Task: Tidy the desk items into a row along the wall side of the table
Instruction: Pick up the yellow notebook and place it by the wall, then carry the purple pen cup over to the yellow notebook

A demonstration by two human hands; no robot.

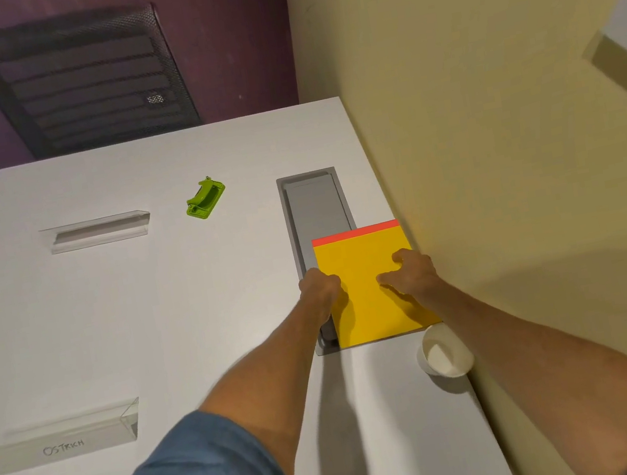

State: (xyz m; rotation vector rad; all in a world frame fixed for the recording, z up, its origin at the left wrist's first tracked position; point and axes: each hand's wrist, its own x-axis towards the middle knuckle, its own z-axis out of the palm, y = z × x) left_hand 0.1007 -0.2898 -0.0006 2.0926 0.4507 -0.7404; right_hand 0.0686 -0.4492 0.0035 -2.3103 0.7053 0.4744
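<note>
White table (pixel 149 306) with a yellowish wall (pixel 492 124) running down the side past my right hand, purple wall and a black mesh chair (pixel 82 81) at the far end.

Right now I'm on the yellow notepad (pixel 366 265). It's lying flat right up against the wall, half covering the grey cable tray (pixel 314 204) set into the table. Left hand (pixel 320 288) is curled onto the pad's left edge, right hand (pixel 413 272) is pressing down on top with fingers spread flat, so both hands are on the pad, on opposite sides of it. Both arms are stretched out nearly straight, forearms angling in toward each other. Can't tell if the left fingers are actually hooked under the edge or just nudging it.

Looks to me like I'm squaring the pad into its spot. A white paper cup (pixel 446 356) is already at the wall, just nearer to me than my right hand.

Still to go, I reckon: the green hole punch (pixel 206 199) out beyond my left hand, and two clear name stands, one (pixel 95 231) far left, one (pixel 63 438) marked "OSTRICH" nearer me. Next move means letting go and reaching left across the table for one.
</note>
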